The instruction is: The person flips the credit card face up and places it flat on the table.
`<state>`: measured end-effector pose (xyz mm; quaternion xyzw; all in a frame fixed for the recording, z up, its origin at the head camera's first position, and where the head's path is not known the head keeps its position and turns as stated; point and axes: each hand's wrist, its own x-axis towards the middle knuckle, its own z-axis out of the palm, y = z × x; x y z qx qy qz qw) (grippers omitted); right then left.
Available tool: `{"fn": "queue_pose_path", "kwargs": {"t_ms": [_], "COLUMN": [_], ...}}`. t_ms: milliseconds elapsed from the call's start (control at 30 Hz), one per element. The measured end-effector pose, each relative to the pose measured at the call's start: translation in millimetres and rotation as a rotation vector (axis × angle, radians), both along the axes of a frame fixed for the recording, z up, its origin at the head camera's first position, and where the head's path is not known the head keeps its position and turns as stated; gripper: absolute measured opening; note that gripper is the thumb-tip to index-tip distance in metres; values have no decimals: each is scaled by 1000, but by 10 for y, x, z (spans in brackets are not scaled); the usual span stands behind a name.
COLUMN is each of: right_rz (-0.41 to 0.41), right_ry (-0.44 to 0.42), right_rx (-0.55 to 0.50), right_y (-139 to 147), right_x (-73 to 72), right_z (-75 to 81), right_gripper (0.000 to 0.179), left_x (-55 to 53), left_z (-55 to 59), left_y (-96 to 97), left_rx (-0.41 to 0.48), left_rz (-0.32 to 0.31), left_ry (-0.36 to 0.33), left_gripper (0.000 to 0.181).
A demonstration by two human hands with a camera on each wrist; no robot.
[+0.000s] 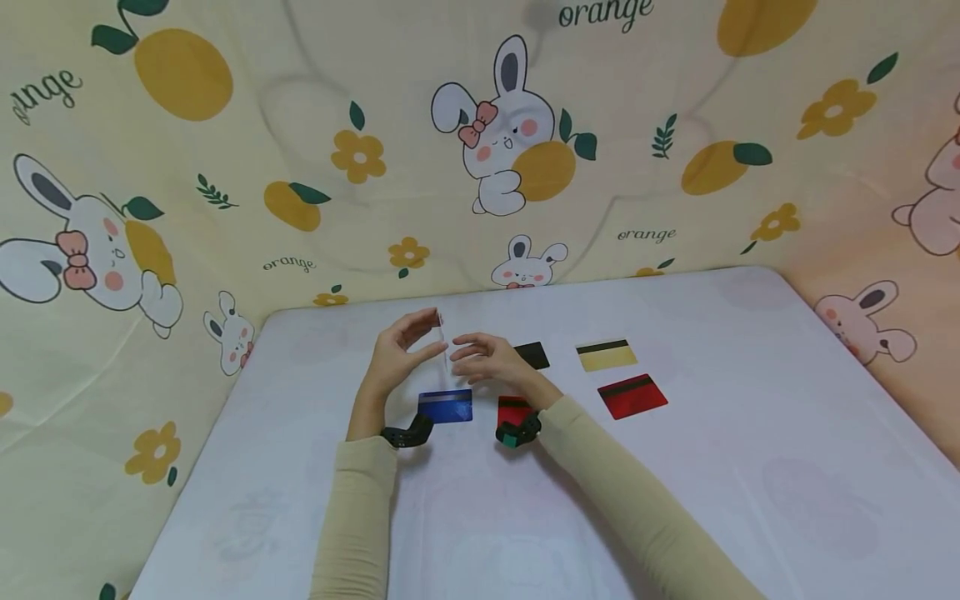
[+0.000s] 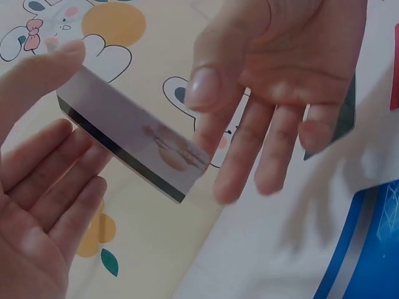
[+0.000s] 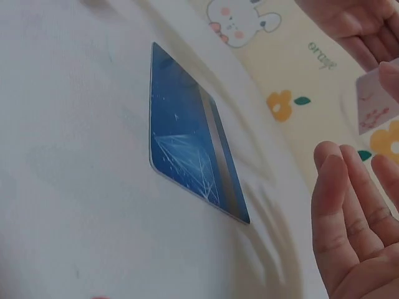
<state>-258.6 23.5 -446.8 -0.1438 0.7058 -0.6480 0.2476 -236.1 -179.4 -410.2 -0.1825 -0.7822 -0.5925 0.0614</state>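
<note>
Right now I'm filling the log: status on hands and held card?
Left fingers pinching pale card, raised off table. Right fingers beside it, not gripping. Nothing visible between them.

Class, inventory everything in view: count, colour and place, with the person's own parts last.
Held card: 1, pale with dark stripe, raised in the left hand
Blue card: 1, blue with silvery stripe, flat on the table
Black card: 1, black, partly hidden by the right hand
Gold card: 1, gold with black stripe, right of the black card
Red cards: 2, red, one nearer than the gold card, one partly hidden
Table: 1, white, beneath the flat cards
Backdrop: 1, cream, patterned, behind the table
Wrist devices: 2, mostly black, one per wrist
Sleeves: 2, beige
Left hand: 1, bare
Right hand: 1, bare, beside the held card
</note>
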Motion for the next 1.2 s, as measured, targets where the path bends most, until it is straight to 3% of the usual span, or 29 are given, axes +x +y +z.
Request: {"fn": "queue_pose_path", "kwargs": {"t_ms": [200,433,767,1000,1200], "right_rz": [22,40,73,94,98], "right_ry": [-16,-32,-21,10,60], "right_rx": [-36,-42,-19,8,-46], "right_y": [-44,-68,-5,24,73], "right_x": [9,30,21,17,34], "right_z": [0,4,-14,-9,-6], "right_gripper": [56,54,55,55,56], "left_x": [17,29,49,70,96], "left_z": [24,-2,44,31,10], "left_y": [22,18,21,17,3], "left_rx": [33,96,159,228,250], "left_rz": [-2,-38,-8,-26,-38], "left_ry": [3,73,-71,-62,-70], "left_gripper": [54,58,58,59,59]}}
